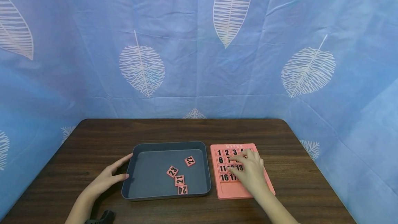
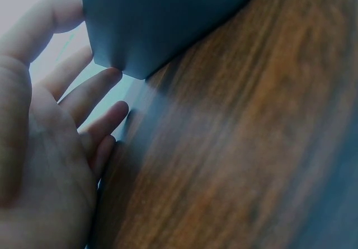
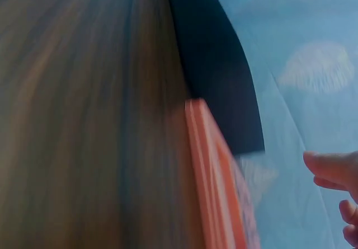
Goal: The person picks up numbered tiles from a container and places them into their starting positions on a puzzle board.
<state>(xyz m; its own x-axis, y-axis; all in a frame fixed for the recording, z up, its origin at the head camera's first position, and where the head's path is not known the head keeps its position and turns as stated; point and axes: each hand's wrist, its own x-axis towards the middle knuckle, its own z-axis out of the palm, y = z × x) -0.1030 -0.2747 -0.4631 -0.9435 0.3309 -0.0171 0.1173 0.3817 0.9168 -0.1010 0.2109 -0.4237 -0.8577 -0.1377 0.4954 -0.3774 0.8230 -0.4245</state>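
My left hand [image 1: 104,180] rests at the left side of a dark grey tray [image 1: 168,197]. Its fingertips and thumb touch the tray's wall, also seen in the left wrist view against the tray [image 2: 162,25]. Inside the tray lie several pink number tiles, among them 22 [image 1: 190,161], 23 [image 1: 172,171] and 21 [image 1: 179,180]. To the right is a pink number-puzzle board [image 1: 233,191] with tiles set in rows. My right hand [image 1: 253,172] hovers over the board, thumb and index finger apart with nothing between them, and covers the tiles on its right side.
The tray and board stand side by side on a dark wooden table [image 1: 174,130]. A blue curtain with white leaf prints [image 1: 186,61] hangs behind the table. A black band [image 1: 104,217] is on the left wrist.
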